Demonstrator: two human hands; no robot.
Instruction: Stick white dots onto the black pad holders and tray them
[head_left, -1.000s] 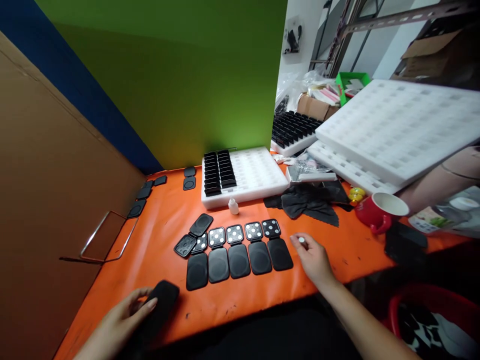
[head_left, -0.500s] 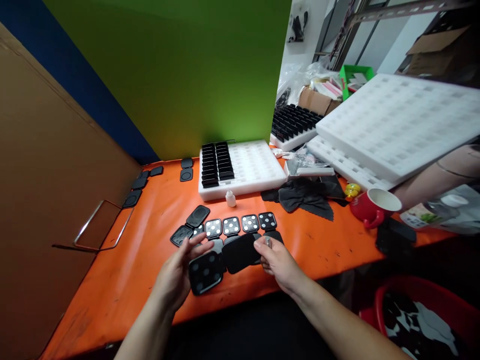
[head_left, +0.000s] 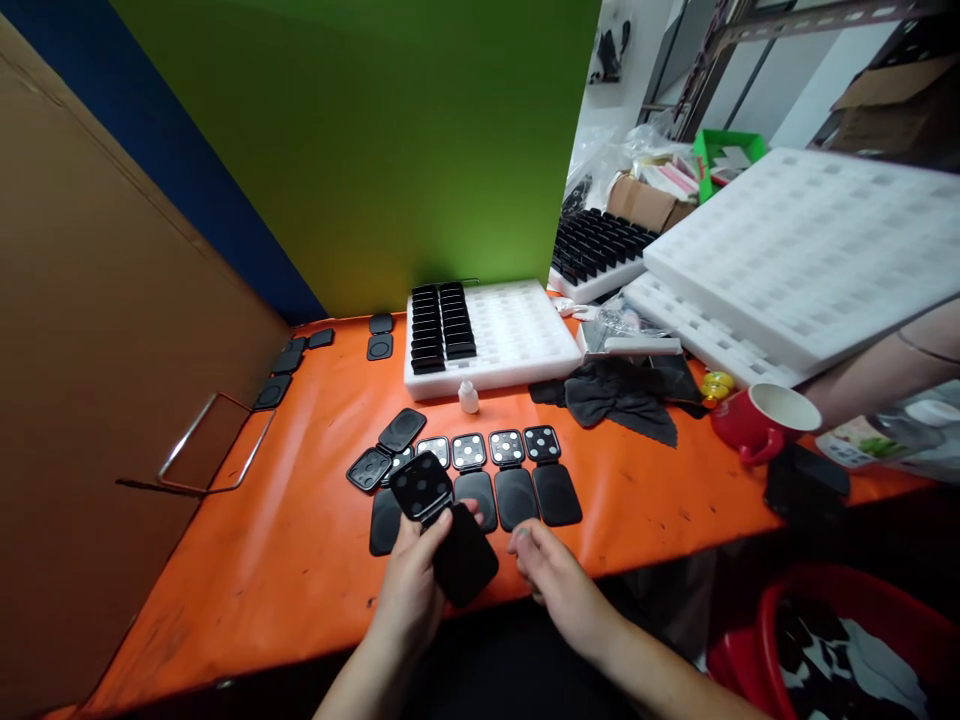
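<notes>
My left hand [head_left: 414, 590] grips an opened black hinged case [head_left: 442, 525], its lid side with round dimples tilted up toward me. My right hand [head_left: 553, 585] hovers just right of that case with fingers curled; something small and pale seems pinched at the fingertips, too small to name. Beyond the hands, a row of open black cases [head_left: 510, 470] lies flat on the orange table mat [head_left: 300, 560], each upper half carrying white round discs. A small white dropper bottle [head_left: 469, 397] stands behind the row.
A white foam tray [head_left: 517, 340] partly filled with black cases sits at the back. Stacked white foam trays [head_left: 795, 250] overhang the right side. A dark cloth [head_left: 622, 395], a red mug [head_left: 761, 420], loose black cases [head_left: 281, 375] and a wire handle [head_left: 202, 455] lie around. A red bin [head_left: 855, 640] stands lower right.
The left hand picked up a black case from the mat's front left, opened it and turned it upright. The right hand drew back from the row to beside the case.
</notes>
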